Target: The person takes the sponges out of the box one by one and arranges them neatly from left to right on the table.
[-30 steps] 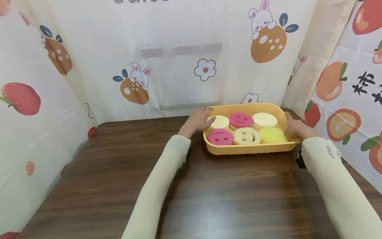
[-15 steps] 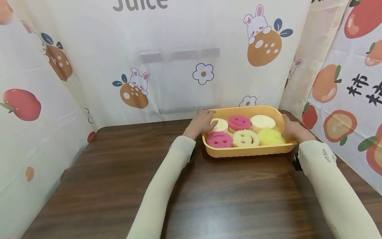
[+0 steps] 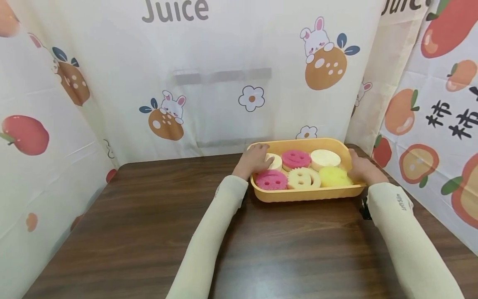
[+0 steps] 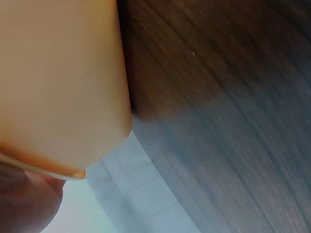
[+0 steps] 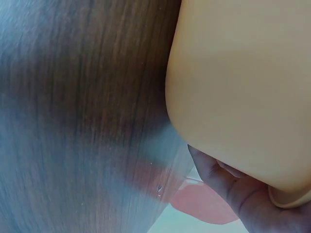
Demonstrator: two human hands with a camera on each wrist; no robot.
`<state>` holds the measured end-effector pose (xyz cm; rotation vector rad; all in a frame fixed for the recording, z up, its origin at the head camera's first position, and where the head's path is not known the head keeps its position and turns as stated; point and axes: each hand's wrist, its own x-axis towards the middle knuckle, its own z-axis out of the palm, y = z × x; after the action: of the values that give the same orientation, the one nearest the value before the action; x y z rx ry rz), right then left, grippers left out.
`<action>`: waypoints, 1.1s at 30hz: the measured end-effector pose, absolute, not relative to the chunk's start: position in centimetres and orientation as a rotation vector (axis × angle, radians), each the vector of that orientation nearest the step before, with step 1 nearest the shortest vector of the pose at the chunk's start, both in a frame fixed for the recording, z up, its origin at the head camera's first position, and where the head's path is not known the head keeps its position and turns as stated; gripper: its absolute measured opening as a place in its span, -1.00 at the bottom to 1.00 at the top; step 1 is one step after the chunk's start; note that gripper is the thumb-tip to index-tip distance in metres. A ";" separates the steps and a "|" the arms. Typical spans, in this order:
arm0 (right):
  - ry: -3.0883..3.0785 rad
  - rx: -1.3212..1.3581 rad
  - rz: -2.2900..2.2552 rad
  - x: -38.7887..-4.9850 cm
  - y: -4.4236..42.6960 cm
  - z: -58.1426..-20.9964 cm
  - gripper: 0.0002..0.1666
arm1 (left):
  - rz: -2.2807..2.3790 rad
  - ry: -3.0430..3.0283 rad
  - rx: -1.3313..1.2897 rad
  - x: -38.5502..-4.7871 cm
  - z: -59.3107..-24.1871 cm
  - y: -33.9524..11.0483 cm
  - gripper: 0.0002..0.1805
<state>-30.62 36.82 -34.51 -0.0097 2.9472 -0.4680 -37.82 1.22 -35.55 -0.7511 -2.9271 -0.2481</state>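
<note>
A shallow yellow plastic tray (image 3: 310, 194) sits on the table at the back right in the head view. In it lie round sponges: a pink smiley sponge (image 3: 296, 158), a second pink sponge (image 3: 271, 180), a cream smiley sponge (image 3: 303, 178), a bright yellow one (image 3: 334, 177) and plain pale discs (image 3: 325, 158). My left hand (image 3: 255, 161) grips the tray's left end, thumb over the rim. At the right end my right hand (image 3: 362, 168) holds the rim. Both wrist views show the tray's outer wall (image 4: 58, 82) up close; in the right one, fingers (image 5: 233, 191) curl beneath it.
A dark wood table (image 3: 149, 232) spreads to the left and in front of the tray. A fruit-printed curtain (image 3: 216, 50) closes off the back, and further printed cloth (image 3: 422, 124) hangs close to the right of my right hand.
The head view has shifted, so the scene sits lower and a little further left. My left hand has settled closer over the tray's left rim. Both hands stay at the tray's ends.
</note>
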 end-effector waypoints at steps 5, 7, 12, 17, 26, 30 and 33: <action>2.922 0.036 -0.472 -30.8 36.9 -34.7 0.10 | -0.217 -2.945 -0.762 -37.9 -35.9 1.6 -0.30; 2.923 0.035 -0.470 -31.0 36.9 -34.7 0.09 | -0.201 -2.952 -0.759 -38.0 -36.0 1.7 -0.29; 2.943 0.032 -0.456 -31.0 36.9 -34.9 0.08 | -0.158 -2.962 -0.769 -38.0 -36.0 1.9 -0.27; 2.945 0.041 -0.451 -30.9 36.8 -34.8 0.08 | -0.133 -2.977 -0.770 -38.1 -36.0 2.0 -0.25; 2.946 0.053 -0.459 -30.6 36.6 -34.5 0.07 | -0.082 -2.998 -0.760 -38.2 -36.3 2.3 -0.23; 2.947 0.050 -0.460 -30.5 36.6 -34.5 0.07 | -0.061 -2.990 -0.773 -38.3 -36.4 2.4 -0.24; 2.939 0.062 -0.461 -30.5 36.5 -34.4 0.06 | -0.040 -2.996 -0.778 -38.4 -36.3 2.3 -0.22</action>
<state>-30.47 36.54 -34.43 0.0616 2.9392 -0.4608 -38.36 2.34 -36.35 -0.7783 -2.9956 -0.0400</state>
